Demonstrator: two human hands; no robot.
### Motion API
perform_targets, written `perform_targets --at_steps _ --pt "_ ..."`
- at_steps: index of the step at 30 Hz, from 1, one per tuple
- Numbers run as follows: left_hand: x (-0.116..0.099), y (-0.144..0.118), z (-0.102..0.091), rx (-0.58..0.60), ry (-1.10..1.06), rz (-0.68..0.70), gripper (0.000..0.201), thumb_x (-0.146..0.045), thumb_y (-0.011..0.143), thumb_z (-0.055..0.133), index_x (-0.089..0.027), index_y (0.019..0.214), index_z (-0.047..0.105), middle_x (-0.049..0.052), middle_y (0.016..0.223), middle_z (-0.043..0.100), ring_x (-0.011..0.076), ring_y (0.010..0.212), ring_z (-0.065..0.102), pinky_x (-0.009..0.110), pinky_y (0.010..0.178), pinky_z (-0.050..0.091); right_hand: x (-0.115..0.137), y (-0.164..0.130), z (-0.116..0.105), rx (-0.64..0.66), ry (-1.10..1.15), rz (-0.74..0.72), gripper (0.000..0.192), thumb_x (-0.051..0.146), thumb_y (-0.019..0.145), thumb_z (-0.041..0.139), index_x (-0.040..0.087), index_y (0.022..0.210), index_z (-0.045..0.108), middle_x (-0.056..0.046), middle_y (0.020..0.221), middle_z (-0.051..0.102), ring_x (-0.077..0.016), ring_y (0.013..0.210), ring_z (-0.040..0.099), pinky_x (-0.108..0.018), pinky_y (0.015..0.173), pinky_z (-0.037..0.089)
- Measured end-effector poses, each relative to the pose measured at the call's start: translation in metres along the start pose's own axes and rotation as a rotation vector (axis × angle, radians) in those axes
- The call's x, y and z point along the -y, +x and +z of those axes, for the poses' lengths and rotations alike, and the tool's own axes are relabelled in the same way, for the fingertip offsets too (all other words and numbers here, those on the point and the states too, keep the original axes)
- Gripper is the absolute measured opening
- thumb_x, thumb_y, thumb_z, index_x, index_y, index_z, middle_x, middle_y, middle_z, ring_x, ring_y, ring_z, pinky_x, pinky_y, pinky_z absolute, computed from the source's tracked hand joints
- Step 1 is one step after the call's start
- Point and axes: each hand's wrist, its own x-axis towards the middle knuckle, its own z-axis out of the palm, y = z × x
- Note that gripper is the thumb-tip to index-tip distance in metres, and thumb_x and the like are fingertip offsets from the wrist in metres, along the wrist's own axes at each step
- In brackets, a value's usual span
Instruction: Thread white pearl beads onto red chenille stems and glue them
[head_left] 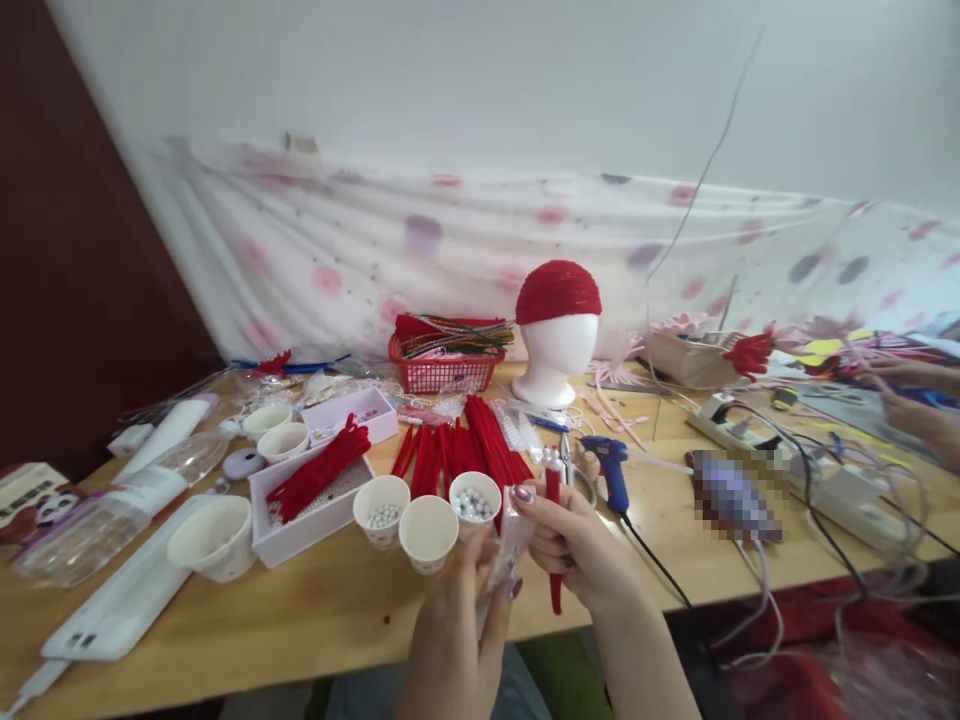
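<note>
My left hand and my right hand are together over the table's near edge, both gripping a small clear plastic bag. My right hand also clamps a red pipe cleaner that stands upright and hangs below the fingers. Just beyond the hands stand three paper cups: one with pearls, an empty one, and another with pearls.
Red pipe cleaners lie behind the cups and in a white tray. A blue glue gun, red basket, foam head with red cap and power strip sit further back. Another person's hands work at the right.
</note>
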Motion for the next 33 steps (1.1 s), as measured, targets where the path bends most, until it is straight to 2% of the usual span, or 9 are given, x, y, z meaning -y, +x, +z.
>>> perform_targets --at_steps 3,6,9,11,14,17,23,29,33 --pt "-0.004 -0.009 0.006 0.079 -0.313 -0.295 0.038 -0.047 0.097 0.045 -0.018 0.111 0.065 0.010 0.096 0.077 0.0217 0.076 0.074 0.030 0.070 0.059 0.000 -0.006 -0.014 -0.007 -0.099 -0.026 0.050 0.061 0.067 0.078 0.020 0.083 0.054 0.015 0.046 0.022 -0.0040 0.040 0.010 -0.020 0.038 0.009" --pt "-0.005 -0.017 0.001 0.022 -0.442 -0.467 0.047 -0.061 0.089 0.052 -0.017 0.098 0.067 0.008 0.082 0.076 0.0188 0.059 0.068 0.029 0.062 0.056 -0.006 -0.006 -0.038 -0.101 -0.234 -0.084 0.051 0.060 0.074 0.072 0.019 0.098 0.056 0.015 0.050 0.024 -0.0060 0.041 0.014 -0.020 0.040 0.011" --pt "-0.005 -0.020 -0.007 -0.029 -0.515 -0.534 0.051 -0.065 0.083 0.057 -0.018 0.099 0.065 0.006 0.083 0.074 0.0158 0.055 0.064 0.027 0.058 0.054 -0.019 0.005 -0.060 -0.247 -0.403 -0.163 0.035 0.052 0.085 0.063 0.020 0.096 0.059 0.008 0.059 0.045 -0.0106 0.048 0.039 -0.022 0.045 0.030" --pt "-0.005 -0.020 -0.011 -0.043 -0.540 -0.541 0.049 -0.064 0.082 0.060 -0.018 0.097 0.064 0.005 0.084 0.073 0.0143 0.055 0.062 0.026 0.056 0.052 -0.030 0.016 -0.070 -0.328 -0.525 -0.212 0.022 0.041 0.088 0.063 0.019 0.092 0.063 0.000 0.076 0.060 -0.0167 0.070 0.057 -0.028 0.062 0.045" --pt "-0.006 -0.018 -0.013 -0.049 -0.576 -0.547 0.047 -0.064 0.081 0.062 -0.018 0.093 0.063 0.004 0.082 0.072 0.0124 0.053 0.060 0.024 0.053 0.049 -0.042 0.034 -0.077 -0.400 -0.676 -0.252 0.015 0.031 0.090 0.066 0.016 0.089 0.066 -0.004 0.094 0.067 -0.0216 0.094 0.062 -0.041 0.089 0.048" --pt "-0.006 -0.016 -0.013 -0.054 -0.608 -0.565 0.049 -0.064 0.079 0.063 -0.018 0.094 0.063 0.003 0.079 0.071 0.0111 0.050 0.058 0.023 0.052 0.048 -0.046 0.039 -0.077 -0.465 -0.764 -0.265 0.013 0.029 0.091 0.067 0.015 0.089 0.066 -0.004 0.095 0.068 -0.0223 0.095 0.064 -0.046 0.093 0.047" --pt "-0.009 -0.010 -0.010 -0.038 -0.719 -0.617 0.051 -0.065 0.078 0.065 -0.018 0.098 0.061 0.000 0.072 0.067 0.0110 0.047 0.057 0.023 0.049 0.048 -0.036 0.000 -0.050 -0.604 -0.727 -0.358 0.028 0.040 0.089 0.058 0.015 0.099 0.066 -0.018 0.109 0.066 -0.0325 0.103 0.062 -0.046 0.091 0.047" --pt "-0.012 -0.006 0.000 0.080 -0.806 -0.645 0.061 -0.067 0.084 0.056 -0.018 0.121 0.051 -0.003 0.063 0.063 0.0101 0.040 0.052 0.020 0.040 0.040 -0.044 -0.025 0.017 -0.241 -0.312 -0.327 0.047 0.062 0.090 0.054 0.018 0.084 0.068 -0.006 0.075 0.068 -0.0205 0.065 0.064 -0.031 0.062 0.053" --pt "-0.012 -0.009 -0.002 0.121 -0.667 -0.581 0.066 -0.067 0.086 0.053 -0.016 0.127 0.052 0.003 0.072 0.070 0.0145 0.052 0.062 0.022 0.048 0.048 -0.053 -0.019 0.031 -0.177 -0.151 -0.231 0.046 0.063 0.083 0.065 0.017 0.082 0.066 0.002 0.057 0.053 -0.0101 0.037 0.041 -0.023 0.034 0.032"
